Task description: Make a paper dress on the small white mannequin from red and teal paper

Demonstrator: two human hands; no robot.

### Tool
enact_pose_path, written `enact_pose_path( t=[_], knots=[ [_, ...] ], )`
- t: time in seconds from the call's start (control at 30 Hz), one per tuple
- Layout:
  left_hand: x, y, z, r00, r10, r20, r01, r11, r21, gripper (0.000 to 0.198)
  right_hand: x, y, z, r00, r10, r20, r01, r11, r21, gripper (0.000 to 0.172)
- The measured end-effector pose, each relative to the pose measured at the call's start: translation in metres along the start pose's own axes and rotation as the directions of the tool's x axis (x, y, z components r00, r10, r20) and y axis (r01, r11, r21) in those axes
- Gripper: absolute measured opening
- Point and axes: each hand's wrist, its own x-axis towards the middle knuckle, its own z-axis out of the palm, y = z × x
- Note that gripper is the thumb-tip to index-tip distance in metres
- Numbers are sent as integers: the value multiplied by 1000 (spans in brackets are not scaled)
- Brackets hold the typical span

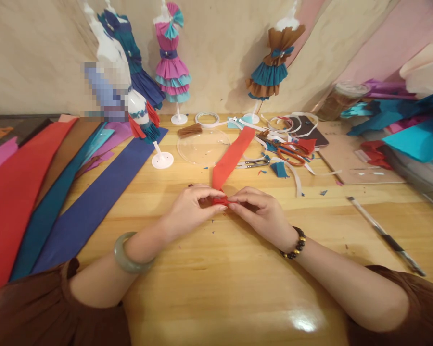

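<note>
A red crepe paper strip (234,154) runs from between my fingers away over the wooden table (216,288). Its near end is gathered into narrow folds. My left hand (195,206) pinches these folds between thumb and fingers from the left. From the right, my right hand (261,211) pinches the same folded end, its fingertips nearly meeting those of the left. The fingers partly cover the folds, so I cannot tell how many layers there are. Beyond the hands, the strip's far end lies beside a clear plastic disc (202,148).
Small mannequins in paper dresses, one pink (171,62) and one brown (274,62), stand along the wall. Orange-handled scissors (292,153), thread snips (254,164) and paper scraps lie behind my hands. Long paper strips (101,197) spread at left; a pen (386,235) lies at right.
</note>
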Motion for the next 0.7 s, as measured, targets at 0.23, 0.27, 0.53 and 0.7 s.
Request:
enact_pose_path(
  t=[0.23, 0.27, 0.53, 0.7],
  knots=[
    [0, 0, -1, 999, 11, 42, -12, 1000, 19, 9, 1, -2, 0, 1000, -27, 8, 27, 1000, 8, 9],
    [0, 0, -2, 999, 10, 45, -11, 1000, 18, 9, 1, -2, 0, 999, -31, 8, 31, 999, 11, 9],
    [-1, 3, -1, 995, -50, 81, 53, 998, -36, 8, 1, -3, -1, 999, -38, 30, 38, 999, 7, 12],
    [0, 4, -1, 995, -61, 79, 68, 994, -88, 7, 1, -4, -2, 1000, -2, 21, 3, 1000, -14, 13]
  ],
)
